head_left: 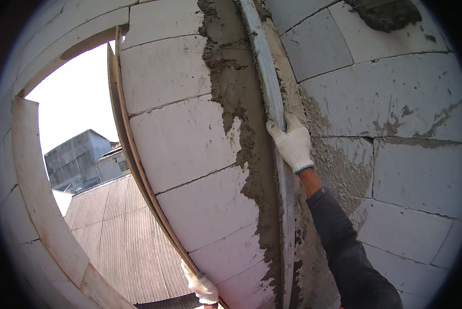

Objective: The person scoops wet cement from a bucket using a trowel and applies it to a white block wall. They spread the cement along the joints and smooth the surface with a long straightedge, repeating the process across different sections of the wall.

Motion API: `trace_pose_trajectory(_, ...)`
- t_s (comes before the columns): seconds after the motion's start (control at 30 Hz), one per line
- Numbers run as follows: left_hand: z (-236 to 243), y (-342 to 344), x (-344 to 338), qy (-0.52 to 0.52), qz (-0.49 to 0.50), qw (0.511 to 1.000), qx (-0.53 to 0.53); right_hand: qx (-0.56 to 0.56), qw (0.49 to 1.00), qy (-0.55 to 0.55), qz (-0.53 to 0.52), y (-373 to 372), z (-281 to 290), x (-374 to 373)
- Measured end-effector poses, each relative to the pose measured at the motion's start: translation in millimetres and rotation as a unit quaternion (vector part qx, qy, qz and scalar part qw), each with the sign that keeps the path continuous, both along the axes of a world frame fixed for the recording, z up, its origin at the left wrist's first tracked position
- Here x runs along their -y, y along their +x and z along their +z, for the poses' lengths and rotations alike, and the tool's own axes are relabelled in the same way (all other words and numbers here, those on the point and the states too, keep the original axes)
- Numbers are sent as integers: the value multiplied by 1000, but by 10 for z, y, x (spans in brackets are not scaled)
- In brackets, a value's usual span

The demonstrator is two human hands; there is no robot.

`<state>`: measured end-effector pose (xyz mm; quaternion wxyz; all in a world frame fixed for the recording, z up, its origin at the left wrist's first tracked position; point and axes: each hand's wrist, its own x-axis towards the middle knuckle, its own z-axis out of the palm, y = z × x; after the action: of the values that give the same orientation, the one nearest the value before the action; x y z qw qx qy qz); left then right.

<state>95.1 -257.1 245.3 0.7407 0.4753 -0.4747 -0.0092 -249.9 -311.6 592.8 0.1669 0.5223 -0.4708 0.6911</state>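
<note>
My right hand, in a white knitted glove with a blue cuff, grips a long grey metal straightedge that stands upright along the corner of the block wall. A band of wet grey mortar with ragged edges runs down the wall just left of the straightedge. My left hand, also gloved and low in the view, holds the edge of a thin wooden board lining the right side of the window opening. Its fingertips are partly out of sight round that edge.
White block walls meet at the corner, with rough mortar patches and a dark lump high on the right wall. Through the window, framed at left by boards, show a corrugated roof and grey buildings.
</note>
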Motion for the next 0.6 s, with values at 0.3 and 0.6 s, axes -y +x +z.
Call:
trace_pose_trajectory(0.3, -175, 157, 76, -55, 41, 993, 100, -45, 996, -46, -57, 208, -678, 352)
trace_pose_trajectory(0.6, -384, 325, 177, -73, 87, 971, 212, -25, 995, -75, 54, 425, -2110, 297)
